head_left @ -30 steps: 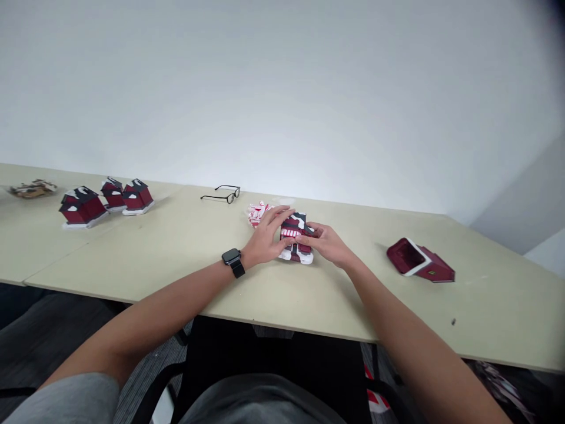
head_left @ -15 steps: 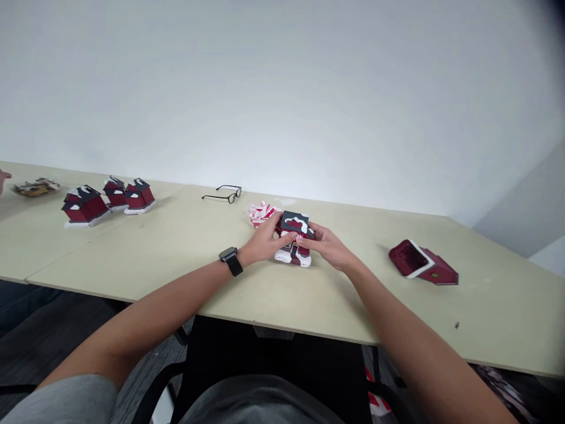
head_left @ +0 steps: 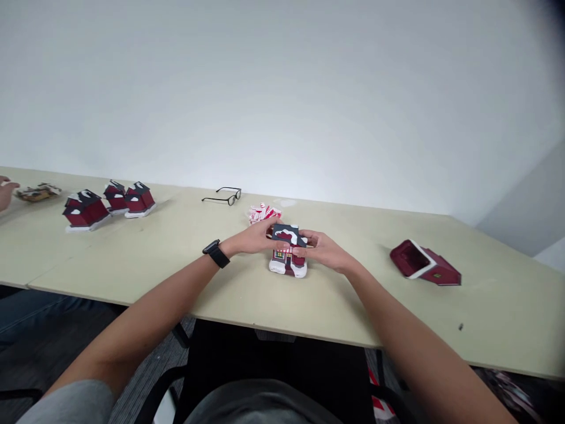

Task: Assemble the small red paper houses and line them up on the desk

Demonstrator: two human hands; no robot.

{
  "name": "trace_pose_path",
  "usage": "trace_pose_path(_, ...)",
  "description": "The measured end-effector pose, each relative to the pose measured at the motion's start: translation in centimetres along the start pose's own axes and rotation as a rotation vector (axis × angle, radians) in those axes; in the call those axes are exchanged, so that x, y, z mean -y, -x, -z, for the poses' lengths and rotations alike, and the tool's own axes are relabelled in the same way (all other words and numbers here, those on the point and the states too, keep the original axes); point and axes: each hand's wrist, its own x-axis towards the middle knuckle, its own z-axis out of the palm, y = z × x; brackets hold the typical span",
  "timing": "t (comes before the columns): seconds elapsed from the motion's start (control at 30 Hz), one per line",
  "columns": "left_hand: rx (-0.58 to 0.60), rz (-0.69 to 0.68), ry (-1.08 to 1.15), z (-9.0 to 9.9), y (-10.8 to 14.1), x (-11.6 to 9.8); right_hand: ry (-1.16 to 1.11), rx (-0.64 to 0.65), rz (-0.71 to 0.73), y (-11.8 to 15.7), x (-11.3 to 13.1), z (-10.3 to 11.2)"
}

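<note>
The snow-roofed house [head_left: 286,235] is between the left hand [head_left: 255,239] and the right hand [head_left: 326,252], at or just above the counter [head_left: 247,297], its long axis running roof to base, both hands equally near, their fingers [head_left: 304,252] closed against its opposite sides.

Grey short-sleeved shirt [head_left: 262,403], dark watch [head_left: 216,253] with black strap, seemingly black trousers [head_left: 278,356].

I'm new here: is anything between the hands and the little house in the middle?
Nothing visible: the left hand and right hand both touch the little house directly. The red-and-white pile lies beyond the left hand.
</note>
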Motion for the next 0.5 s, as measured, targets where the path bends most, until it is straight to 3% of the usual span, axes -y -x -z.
trace_pose_path(0.2, 0.102, 0.11, -0.032, 3.6, 4.2, -1.9, -0.074, -0.05, 0.034, 0.2, 0.1, 0.3)
trace_pose_path(0.27, 0.099, 0.203, -0.054, 6.3, 6.9, -1.9, -0.062, -0.058, 0.026, 0.3, 0.1, 0.3)
trace_pose_path(0.37, 0.021, 0.376, -0.228, 12.6, 12.3, -0.5, -0.05, -0.056, 0.003, 0.3, 0.1, 0.2)
trace_pose_path(0.43, -0.16, 0.523, -0.355, 17.5, 16.2, 1.2, -0.048, -0.057, -0.007, 0.3, 0.1, 0.2)
trace_pose_path(0.5, -0.459, 0.698, -0.591, 21.8, 19.7, 2.8, -0.048, -0.057, -0.017, 0.2, 0.1, 0.1)
